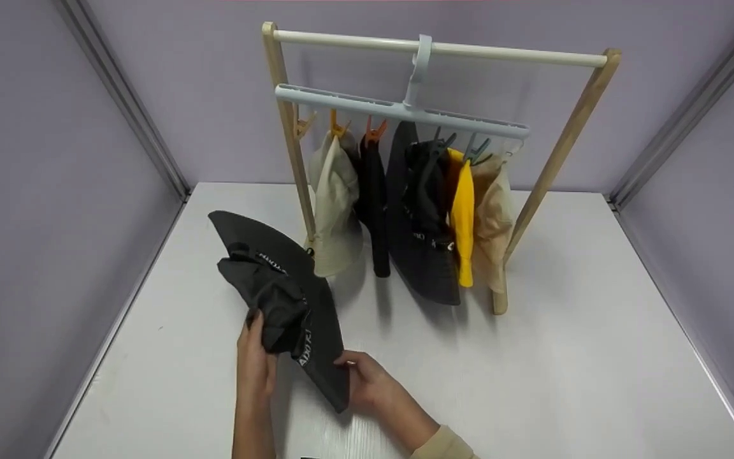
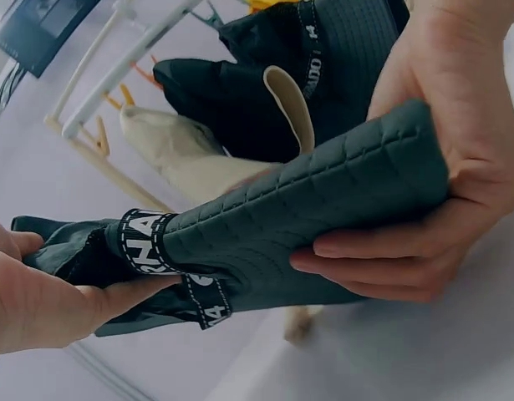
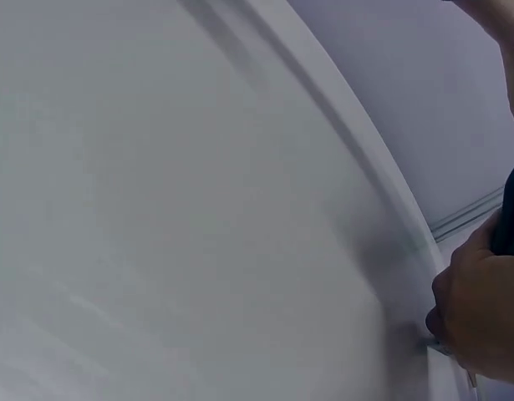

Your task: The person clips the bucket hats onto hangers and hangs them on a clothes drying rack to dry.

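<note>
A dark wide-brimmed bucket hat (image 1: 278,299) with a white-lettered band is held off the table, left of the rack. My left hand (image 1: 255,363) grips its crown, thumb on the near side. With the right hand (image 1: 367,382) I pinch the brim's lower right edge. In the left wrist view the stitched brim (image 2: 315,209) lies between the right hand's thumb and fingers, while the left hand (image 2: 56,301) holds the folded crown by the lettered band (image 2: 148,242). The right wrist view shows the right hand (image 3: 482,301) at its edge, with a sliver of dark cloth.
A wood-and-white rack (image 1: 558,153) stands on the white table (image 1: 571,357). From it hangs a pale blue hanger (image 1: 367,105) with coloured clips. Several hats hang there: a beige hat (image 1: 335,210), a black one (image 1: 374,210), another dark wide-brimmed hat (image 1: 418,255), a yellow one (image 1: 463,223) and a peach one (image 1: 493,217).
</note>
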A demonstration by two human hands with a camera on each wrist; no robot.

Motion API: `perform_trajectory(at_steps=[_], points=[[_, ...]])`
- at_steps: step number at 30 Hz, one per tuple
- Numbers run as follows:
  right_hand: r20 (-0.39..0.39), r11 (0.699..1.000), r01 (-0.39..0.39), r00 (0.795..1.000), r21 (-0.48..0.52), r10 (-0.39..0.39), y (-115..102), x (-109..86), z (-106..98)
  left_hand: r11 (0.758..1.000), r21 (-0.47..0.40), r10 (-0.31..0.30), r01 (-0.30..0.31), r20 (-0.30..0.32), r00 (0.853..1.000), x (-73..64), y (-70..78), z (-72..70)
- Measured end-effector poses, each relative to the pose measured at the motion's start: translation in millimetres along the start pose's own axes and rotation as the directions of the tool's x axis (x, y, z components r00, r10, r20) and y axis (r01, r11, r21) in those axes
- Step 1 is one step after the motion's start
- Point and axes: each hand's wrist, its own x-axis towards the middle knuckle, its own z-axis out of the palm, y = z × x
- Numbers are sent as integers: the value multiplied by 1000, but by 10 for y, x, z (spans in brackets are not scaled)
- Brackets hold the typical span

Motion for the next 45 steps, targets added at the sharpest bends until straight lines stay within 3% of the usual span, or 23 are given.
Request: perform_trajectory(at_steps=[6, 16, 21, 27, 33, 38, 45], points=[[45, 999, -33, 998, -12, 33, 32, -14, 35, 991, 134, -9, 2, 46, 999, 28, 112, 94], [30, 997, -53, 998, -60, 55, 35, -9, 24, 958, 287, -36, 4, 107, 994, 98, 102, 136], [35, 996, -59, 997, -69, 62, 23, 30, 10, 949, 316, -38, -15, 163, 986, 152, 77, 150], [37, 996, -74, 996, -52, 76, 5, 19, 10, 927, 374, -38, -41, 201, 979, 196, 37, 239], [44, 998, -59, 997, -10, 59, -30, 12, 7, 920, 386, -37, -62, 245, 969, 288, -4, 343], [15, 999, -53, 998, -12, 53, -44, 18, 1, 911, 410, -74, -41, 263, 962, 334, -37, 430], [16, 997, -57, 998, 43, 56, -103, 26, 27, 905, 422, -73, -50, 270, 960, 422, -16, 475]])
